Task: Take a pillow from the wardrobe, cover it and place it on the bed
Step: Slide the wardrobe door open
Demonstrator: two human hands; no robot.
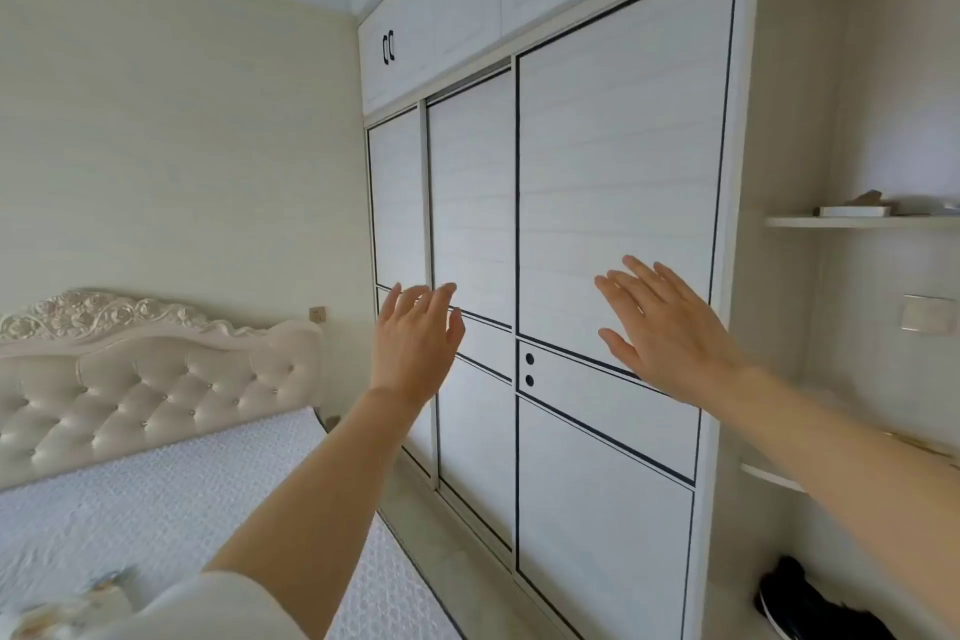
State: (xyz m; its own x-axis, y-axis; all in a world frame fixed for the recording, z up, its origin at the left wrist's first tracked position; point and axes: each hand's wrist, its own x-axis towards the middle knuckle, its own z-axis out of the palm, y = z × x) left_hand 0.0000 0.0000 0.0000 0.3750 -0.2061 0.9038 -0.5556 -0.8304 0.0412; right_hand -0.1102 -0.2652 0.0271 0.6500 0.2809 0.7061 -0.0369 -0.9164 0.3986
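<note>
Head view | wardrobe (613,203): three sliding doors, all closed; four upper cabinet handles | pillow: none visible, probably behind the doors | left hand (415,343) and right hand (670,327): two, fingers spread, empty, raised before the doors; contact unclear | bed (104,509): one, at left, tufted headboard (156,390)

Wardrobe (613,224) as landmark. All three sliding doors shut, no gap into the interior; upper cabinet doors shut too. Left hand (415,348) and right hand (670,327), both spread and holding nothing, raised before the door fronts. Left of wardrobe: bed (130,509), a narrow floor strip between. Right of wardrobe: shelves (857,222) project from the alcove wall.
</note>
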